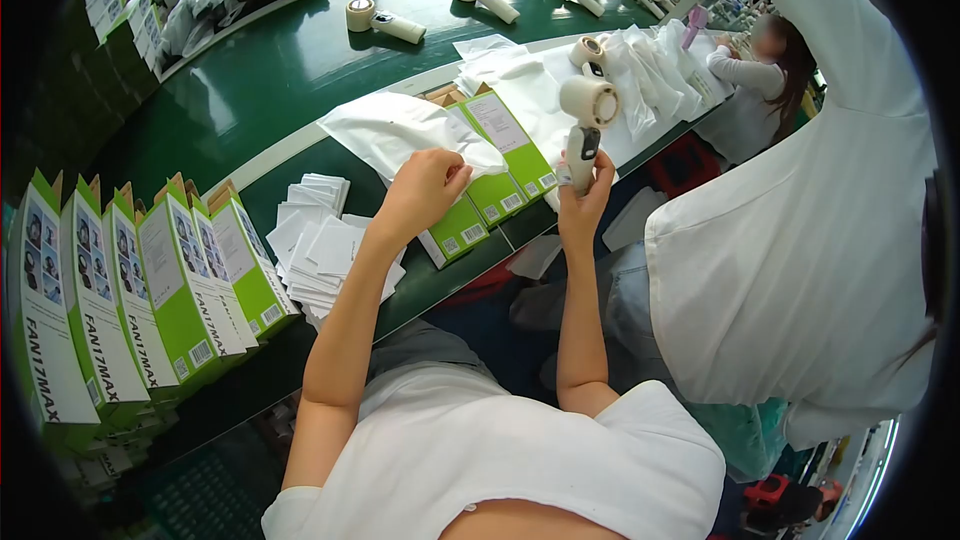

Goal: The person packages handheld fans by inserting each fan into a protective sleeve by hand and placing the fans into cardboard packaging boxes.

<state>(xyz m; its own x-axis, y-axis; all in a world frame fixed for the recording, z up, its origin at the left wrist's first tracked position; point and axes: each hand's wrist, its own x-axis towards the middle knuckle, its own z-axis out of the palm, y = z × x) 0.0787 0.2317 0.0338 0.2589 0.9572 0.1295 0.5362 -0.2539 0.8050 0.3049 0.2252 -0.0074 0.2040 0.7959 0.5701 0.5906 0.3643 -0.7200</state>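
My right hand (585, 202) is wrapped around the handle of a cream handheld fan (590, 105), its round head pointing up. My left hand (432, 186) has its fingers pinched together at the edge of a white plastic bag (385, 130). That bag lies partly over green and white boxes (507, 140) on the bench in front of me. The box ends with barcodes face me, and the bag hides part of their tops. Beside my left forearm sits a loose pile of white paper leaflets (325, 250).
Several open-topped green and white cartons (185, 300) stand in a row at the left. More fans (398, 26) lie on the green conveyor (260, 60) behind. White bags (650, 75) are spread at the right. A person in white (790, 250) stands close at my right; another person (755, 80) sits farther along.
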